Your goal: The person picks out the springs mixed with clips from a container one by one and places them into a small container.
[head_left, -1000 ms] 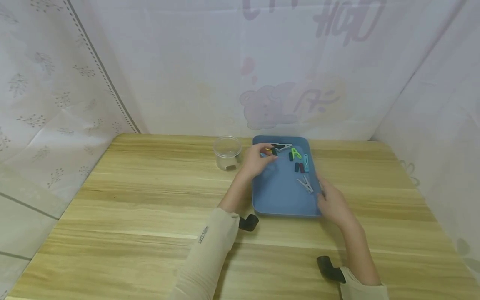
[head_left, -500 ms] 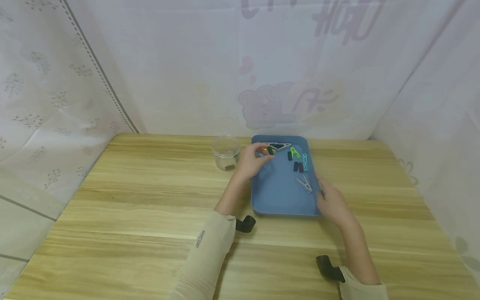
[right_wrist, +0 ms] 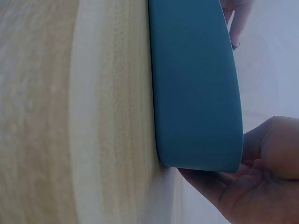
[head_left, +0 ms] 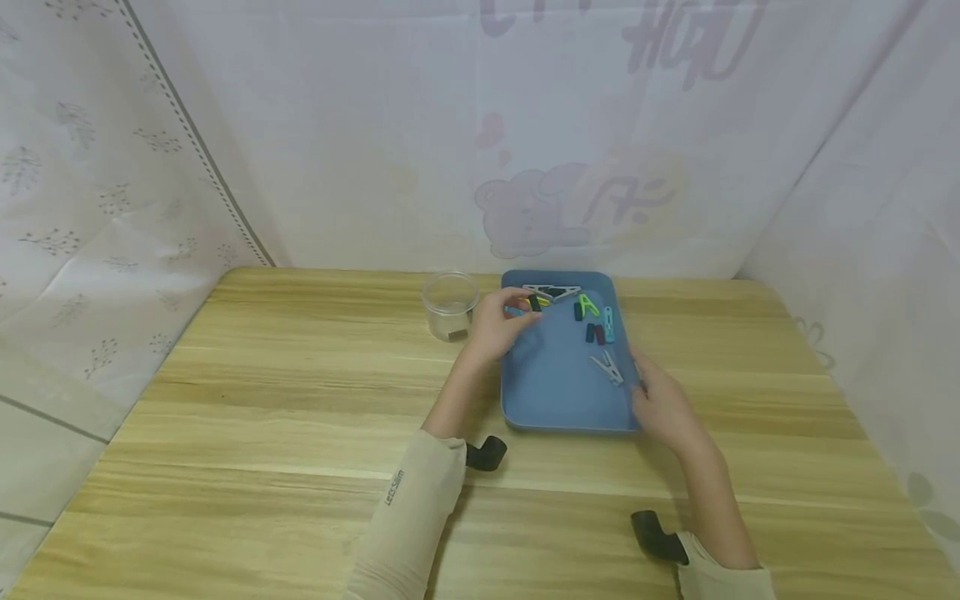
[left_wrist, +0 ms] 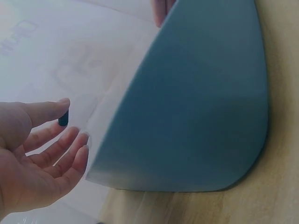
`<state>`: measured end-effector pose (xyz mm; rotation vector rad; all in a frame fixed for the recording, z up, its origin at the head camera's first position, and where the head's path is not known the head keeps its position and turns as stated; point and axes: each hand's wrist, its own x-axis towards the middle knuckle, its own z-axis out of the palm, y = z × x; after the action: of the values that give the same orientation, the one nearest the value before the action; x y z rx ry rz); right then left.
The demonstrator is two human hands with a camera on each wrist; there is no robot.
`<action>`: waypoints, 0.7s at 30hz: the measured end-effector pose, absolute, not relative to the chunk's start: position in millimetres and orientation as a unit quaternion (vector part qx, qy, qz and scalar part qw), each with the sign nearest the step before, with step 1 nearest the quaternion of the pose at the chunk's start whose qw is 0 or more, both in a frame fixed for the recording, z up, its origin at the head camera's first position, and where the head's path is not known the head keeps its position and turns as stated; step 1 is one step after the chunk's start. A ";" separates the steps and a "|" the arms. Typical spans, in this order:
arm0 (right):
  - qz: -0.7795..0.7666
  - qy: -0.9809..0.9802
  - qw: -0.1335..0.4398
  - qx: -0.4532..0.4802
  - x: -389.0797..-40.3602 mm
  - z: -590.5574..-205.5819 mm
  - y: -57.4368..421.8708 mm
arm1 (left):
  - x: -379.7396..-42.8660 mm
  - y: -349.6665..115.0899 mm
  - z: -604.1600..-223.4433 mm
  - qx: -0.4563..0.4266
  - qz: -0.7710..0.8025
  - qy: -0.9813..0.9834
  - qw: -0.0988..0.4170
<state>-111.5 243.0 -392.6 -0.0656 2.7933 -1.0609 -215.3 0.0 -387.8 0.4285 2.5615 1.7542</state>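
My left hand (head_left: 497, 323) pinches a small dark ridged block (left_wrist: 63, 117) between thumb and fingertips, above the left side of the blue tray (head_left: 562, 392). Its other fingers are spread loosely in the left wrist view. My right hand (head_left: 663, 404) grips the tray's right wall, thumb over the rim and fingers outside, as the right wrist view shows. Inside the tray lie a green clothespin (head_left: 588, 306), a light blue clothespin (head_left: 608, 325), grey clothespins (head_left: 607, 367) and several small blocks, including a dark red block (head_left: 599, 335). A yellow piece (head_left: 542, 301) shows beside my left fingertips.
A clear round jar (head_left: 448, 321) with a small dark piece (head_left: 457, 334) near its bottom stands left of the tray. The wooden table (head_left: 300, 417) ends at a white printed cloth (head_left: 360, 167) behind. Black curved mounts (head_left: 487, 454) stick out from both sleeves.
My left hand has moved a little to the left with the dark block, showing more of the yellow piece. My right hand keeps its grip on the tray, and the head view has shifted slightly.
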 end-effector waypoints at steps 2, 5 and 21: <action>-0.357 0.931 0.077 -0.022 -111.0 -392.9 242.9 | -215.1 -1.0 -387.0 0.135 0.562 0.816 0.007; -0.356 0.931 0.076 -0.024 -111.0 -393.7 244.0 | -214.3 -3.0 -385.6 0.128 0.565 0.815 0.012; -0.359 0.930 0.079 -0.023 -111.6 -393.9 244.6 | -208.9 -11.1 -379.4 0.116 0.581 0.805 0.009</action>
<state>-111.6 244.6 -393.9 -0.0689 2.7826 -1.0762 -208.9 -11.1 -379.4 0.3608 2.5159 1.8154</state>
